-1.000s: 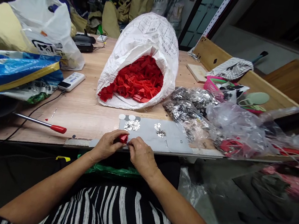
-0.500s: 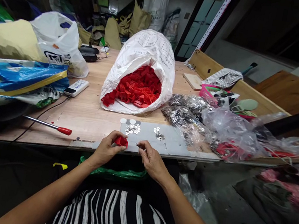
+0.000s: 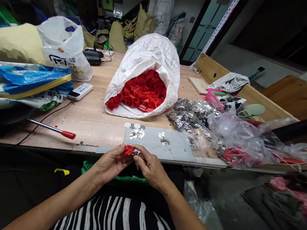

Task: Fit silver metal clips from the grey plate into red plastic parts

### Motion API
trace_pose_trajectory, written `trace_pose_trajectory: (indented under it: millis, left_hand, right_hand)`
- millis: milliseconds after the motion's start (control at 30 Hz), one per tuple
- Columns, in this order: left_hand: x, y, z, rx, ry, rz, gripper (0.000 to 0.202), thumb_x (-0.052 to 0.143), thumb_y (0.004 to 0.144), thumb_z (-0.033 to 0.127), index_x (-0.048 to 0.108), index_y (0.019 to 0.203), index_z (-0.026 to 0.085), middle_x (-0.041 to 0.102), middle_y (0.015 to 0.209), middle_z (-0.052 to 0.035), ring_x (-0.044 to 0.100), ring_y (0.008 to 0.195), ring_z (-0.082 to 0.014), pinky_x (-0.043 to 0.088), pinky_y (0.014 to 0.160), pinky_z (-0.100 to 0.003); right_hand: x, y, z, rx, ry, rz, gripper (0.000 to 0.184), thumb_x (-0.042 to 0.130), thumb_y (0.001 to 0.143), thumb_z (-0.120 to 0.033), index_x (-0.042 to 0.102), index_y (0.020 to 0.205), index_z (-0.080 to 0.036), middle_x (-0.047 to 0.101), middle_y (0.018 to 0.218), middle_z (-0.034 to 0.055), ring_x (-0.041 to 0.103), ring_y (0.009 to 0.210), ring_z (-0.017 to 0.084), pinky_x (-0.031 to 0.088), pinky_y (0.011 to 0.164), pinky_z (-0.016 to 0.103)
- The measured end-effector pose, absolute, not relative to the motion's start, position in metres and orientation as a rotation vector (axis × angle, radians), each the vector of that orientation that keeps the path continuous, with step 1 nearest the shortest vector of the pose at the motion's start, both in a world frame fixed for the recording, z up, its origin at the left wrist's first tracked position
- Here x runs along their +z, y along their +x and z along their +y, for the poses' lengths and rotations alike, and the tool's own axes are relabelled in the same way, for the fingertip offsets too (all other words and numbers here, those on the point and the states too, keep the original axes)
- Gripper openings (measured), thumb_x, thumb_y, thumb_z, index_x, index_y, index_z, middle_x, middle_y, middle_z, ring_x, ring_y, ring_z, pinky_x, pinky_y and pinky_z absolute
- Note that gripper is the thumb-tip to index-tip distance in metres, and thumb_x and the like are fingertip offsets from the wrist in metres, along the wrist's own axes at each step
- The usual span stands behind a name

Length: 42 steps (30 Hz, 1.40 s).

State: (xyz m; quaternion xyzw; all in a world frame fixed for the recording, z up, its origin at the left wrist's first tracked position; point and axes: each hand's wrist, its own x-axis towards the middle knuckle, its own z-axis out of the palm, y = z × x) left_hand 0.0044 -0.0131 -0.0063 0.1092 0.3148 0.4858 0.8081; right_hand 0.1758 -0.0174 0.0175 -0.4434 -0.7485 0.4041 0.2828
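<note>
My left hand (image 3: 112,164) is closed on a small red plastic piece (image 3: 128,150) at the table's front edge. Close against its right side, my right hand (image 3: 149,167) pinches a small metal part (image 3: 135,153), mostly hidden by the fingertips. Beyond the hands lies a grey mat (image 3: 150,136) with two little heaps of shiny metal parts, one left (image 3: 137,133) and one right (image 3: 163,138). Behind it a white woven sack (image 3: 151,52) lies on its side, its mouth toward me and full of similar red pieces (image 3: 145,92).
Clear bags of metal parts (image 3: 189,120) and a pink basket (image 3: 214,98) are on the right. A red-handled lever (image 3: 68,134), a white power strip (image 3: 80,91) and plastic bags (image 3: 65,48) stand left. A green bag (image 3: 131,178) hangs below the table edge.
My hands have come together: the right has moved left with its metal part up to the red piece. The left has turned, showing more of its palm, and the red piece is tilted differently.
</note>
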Motion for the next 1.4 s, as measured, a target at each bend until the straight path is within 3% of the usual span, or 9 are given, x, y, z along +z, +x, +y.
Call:
trace_pose_trajectory:
  millis: [233, 333, 533, 633, 733, 867, 1033, 1200, 1400]
  left_hand:
    - [-0.007, 0.012, -0.016, 1.046, 0.192, 0.664, 0.009, 0.061, 0.085, 0.023, 0.064, 0.083, 0.015, 0.072, 0.084, -0.0032, 0.069, 0.083, -0.0144, 0.047, 0.100, -0.035]
    - [-0.010, 0.014, -0.018, 1.046, 0.247, 0.653, 0.011, 0.066, 0.081, 0.025, 0.064, 0.083, 0.015, 0.072, 0.087, -0.0040, 0.068, 0.088, -0.0166, 0.046, 0.102, -0.038]
    - [-0.017, 0.001, -0.025, 0.881, 0.376, 0.694, 0.014, 0.070, 0.078, 0.024, 0.059, 0.075, 0.015, 0.071, 0.089, -0.0060, 0.069, 0.091, -0.0215, 0.050, 0.094, -0.040]
    - [-0.029, -0.010, -0.031, 0.775, 0.363, 0.835, 0.014, 0.071, 0.076, 0.020, 0.059, 0.080, 0.014, 0.070, 0.093, -0.0076, 0.068, 0.090, -0.0205, 0.053, 0.090, -0.037]
    - [-0.046, -0.018, -0.035, 0.751, 0.271, 0.984, 0.018, 0.072, 0.074, 0.014, 0.059, 0.087, 0.014, 0.068, 0.096, -0.0083, 0.069, 0.084, -0.0184, 0.055, 0.088, -0.036]
    - [-0.060, -0.020, -0.038, 0.817, 0.129, 1.113, 0.023, 0.070, 0.072, 0.004, 0.051, 0.077, 0.016, 0.063, 0.090, -0.0038, 0.069, 0.079, -0.0178, 0.055, 0.089, -0.037]
    - [-0.053, -0.016, -0.038, 0.816, 0.134, 1.199, 0.034, 0.073, 0.070, 0.005, 0.053, 0.095, 0.017, 0.059, 0.101, -0.0067, 0.069, 0.084, -0.0201, 0.055, 0.088, -0.040]
    - [-0.040, -0.020, -0.039, 0.671, 0.370, 1.120, 0.038, 0.076, 0.071, 0.023, 0.061, 0.104, 0.014, 0.060, 0.119, -0.0143, 0.066, 0.099, -0.0246, 0.050, 0.095, -0.038]
    - [-0.016, -0.021, -0.021, 0.543, 0.702, 0.972, 0.038, 0.072, 0.074, 0.037, 0.067, 0.104, 0.014, 0.068, 0.107, -0.0143, 0.066, 0.094, -0.0217, 0.050, 0.089, -0.034]
  right_hand:
    - [0.016, 0.176, -0.018, 0.929, -1.243, -1.986, 0.031, 0.042, 0.094, -0.036, 0.056, 0.120, -0.026, 0.068, 0.094, 0.0027, 0.062, 0.081, 0.017, 0.044, 0.076, 0.026]
    - [0.011, 0.175, -0.016, 0.998, -1.236, -1.873, 0.031, 0.038, 0.095, -0.040, 0.061, 0.109, -0.023, 0.066, 0.082, 0.0017, 0.060, 0.073, 0.015, 0.044, 0.069, 0.024]
    - [-0.002, 0.185, -0.014, 1.132, -1.313, -1.774, 0.038, 0.035, 0.095, -0.045, 0.063, 0.104, -0.021, 0.043, 0.054, -0.0050, 0.043, 0.050, 0.011, 0.035, 0.052, 0.022]
    - [-0.007, 0.205, -0.010, 0.949, -1.475, -1.767, 0.033, 0.040, 0.093, -0.044, 0.063, 0.100, -0.021, 0.053, 0.061, -0.0029, 0.049, 0.056, 0.013, 0.038, 0.057, 0.024]
    - [-0.009, 0.233, -0.001, 0.655, -1.667, -1.732, 0.023, 0.047, 0.089, -0.038, 0.061, 0.094, -0.021, 0.065, 0.082, 0.0028, 0.059, 0.073, 0.017, 0.042, 0.068, 0.027]
    - [-0.010, 0.262, 0.011, 0.339, -1.997, -1.733, 0.016, 0.052, 0.085, -0.030, 0.060, 0.093, -0.020, 0.067, 0.091, 0.0065, 0.061, 0.082, 0.021, 0.041, 0.071, 0.030]
    - [-0.012, 0.270, 0.026, 0.212, -2.013, -1.814, 0.016, 0.051, 0.085, -0.019, 0.060, 0.099, -0.020, 0.065, 0.097, 0.0062, 0.059, 0.084, 0.019, 0.040, 0.070, 0.027]
    - [-0.016, 0.271, 0.035, 0.210, -1.980, -1.892, 0.013, 0.052, 0.084, -0.017, 0.061, 0.092, -0.022, 0.062, 0.094, 0.0037, 0.057, 0.082, 0.018, 0.039, 0.067, 0.026]
    - [-0.025, 0.280, 0.037, 0.182, -1.885, -1.855, 0.005, 0.051, 0.084, -0.021, 0.056, 0.083, -0.021, 0.060, 0.089, 0.0039, 0.058, 0.084, 0.019, 0.041, 0.072, 0.027]
